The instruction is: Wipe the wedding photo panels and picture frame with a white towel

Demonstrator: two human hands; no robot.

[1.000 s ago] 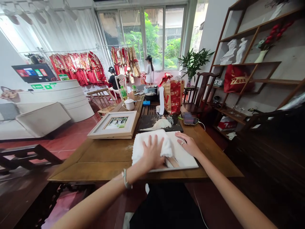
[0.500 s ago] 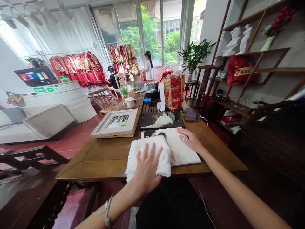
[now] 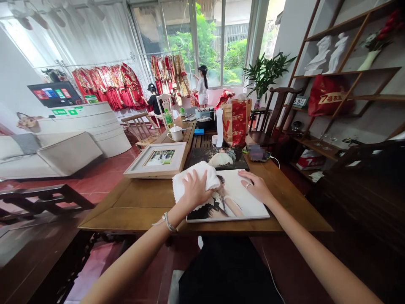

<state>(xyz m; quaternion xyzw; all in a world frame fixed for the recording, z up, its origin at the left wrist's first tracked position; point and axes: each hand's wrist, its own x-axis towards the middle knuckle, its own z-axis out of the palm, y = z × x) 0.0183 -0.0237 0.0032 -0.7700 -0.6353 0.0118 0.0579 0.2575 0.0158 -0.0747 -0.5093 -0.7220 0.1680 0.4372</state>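
Note:
A white towel (image 3: 181, 188) lies bunched over the upper left part of a photo print (image 3: 234, 200), a flat panel showing a couple. My left hand (image 3: 195, 190) presses on the towel, its fingers spread and slightly bent into the cloth. Flat on the panel's right side rests my right hand (image 3: 257, 188), fingers stretched out, with a ring on one of them. The towel hides the panel's upper left corner. Just beyond the panel is a dark photo panel (image 3: 201, 158) with a pale dress on it.
To the left, a framed picture (image 3: 134, 169) lies on the wooden table (image 3: 126, 207). A white lidded cup (image 3: 176, 134), a paper bag (image 3: 234, 126) and a charging phone (image 3: 257, 154) stand or lie farther back. Two people are near the red garments (image 3: 109, 86) by the window.
My left hand has pushed the towel away from me across the panel, uncovering its lower left part. My right hand keeps its place on the panel. The view has shifted slightly.

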